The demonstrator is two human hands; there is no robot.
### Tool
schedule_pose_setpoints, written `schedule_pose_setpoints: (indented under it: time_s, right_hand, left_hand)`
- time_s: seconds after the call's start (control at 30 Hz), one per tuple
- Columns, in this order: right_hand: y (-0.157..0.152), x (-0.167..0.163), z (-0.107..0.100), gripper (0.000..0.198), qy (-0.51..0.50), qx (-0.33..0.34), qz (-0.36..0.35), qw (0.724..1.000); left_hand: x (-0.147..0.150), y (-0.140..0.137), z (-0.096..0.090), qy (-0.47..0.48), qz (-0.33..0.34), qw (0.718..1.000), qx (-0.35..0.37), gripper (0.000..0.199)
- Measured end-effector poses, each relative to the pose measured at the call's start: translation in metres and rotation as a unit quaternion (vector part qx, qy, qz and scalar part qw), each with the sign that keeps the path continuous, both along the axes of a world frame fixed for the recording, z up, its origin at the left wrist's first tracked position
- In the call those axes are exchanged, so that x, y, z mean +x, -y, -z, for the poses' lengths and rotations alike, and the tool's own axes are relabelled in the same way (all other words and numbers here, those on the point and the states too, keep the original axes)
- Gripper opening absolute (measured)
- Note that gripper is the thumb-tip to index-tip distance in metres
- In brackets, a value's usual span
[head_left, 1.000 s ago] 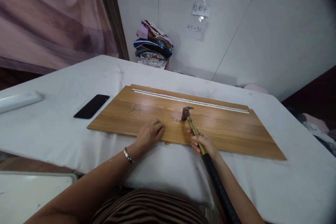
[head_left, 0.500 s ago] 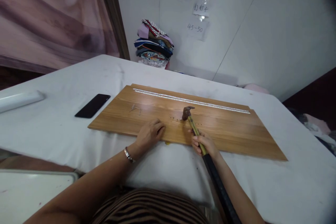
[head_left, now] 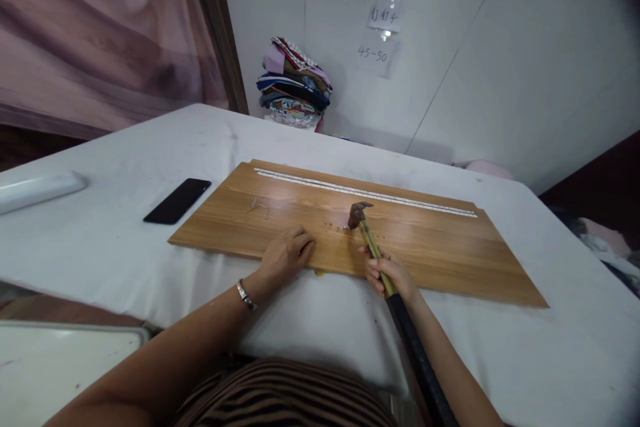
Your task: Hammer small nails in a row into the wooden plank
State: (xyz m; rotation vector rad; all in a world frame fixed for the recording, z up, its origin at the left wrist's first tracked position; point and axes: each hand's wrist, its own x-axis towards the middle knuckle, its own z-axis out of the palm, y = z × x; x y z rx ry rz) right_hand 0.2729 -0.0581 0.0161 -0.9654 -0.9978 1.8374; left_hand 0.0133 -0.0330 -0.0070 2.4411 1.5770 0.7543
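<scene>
My right hand grips a claw hammer by its yellowish shaft, with the black handle end running back toward my body. The rusty head is low over a wooden board, by a small shiny nail and a row of dark holes or nail heads. Whether head and nail touch, I cannot tell. On the board's near edge rests my left hand, its fingers curled in and no object visible in it. Several loose nails lie on the board's left part.
Two white marked strips run along the board's far side. A black phone lies left of the board on the white-covered table. Folded clothes are stacked by the wall. A white object sits at far left.
Almost nothing differs. The hammer, both hands and the nails keep their places on the board; the whole view has shifted very slightly.
</scene>
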Motion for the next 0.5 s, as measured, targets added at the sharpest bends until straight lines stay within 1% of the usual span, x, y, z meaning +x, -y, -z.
schedule_pose_setpoints:
  time_s: [0.13, 0.3, 0.5]
  right_hand:
    - [-0.0003, -0.0013, -0.0025, 0.034, 0.009, -0.005, -0.011, 1.000]
    - [-0.0005, -0.0011, -0.0015, 0.036, 0.008, -0.004, -0.005, 1.000]
    - [0.0002, -0.0006, -0.0019, 0.033, 0.010, 0.000, -0.001, 1.000]
  left_hand:
    - [0.0003, 0.0003, -0.0014, -0.008, -0.002, 1.000, 0.000, 0.022]
    - [0.0000, -0.0004, -0.0007, -0.010, 0.002, 1.000, 0.001, 0.022]
    - [0.0005, -0.0003, -0.0022, -0.011, -0.003, 1.000, -0.006, 0.022]
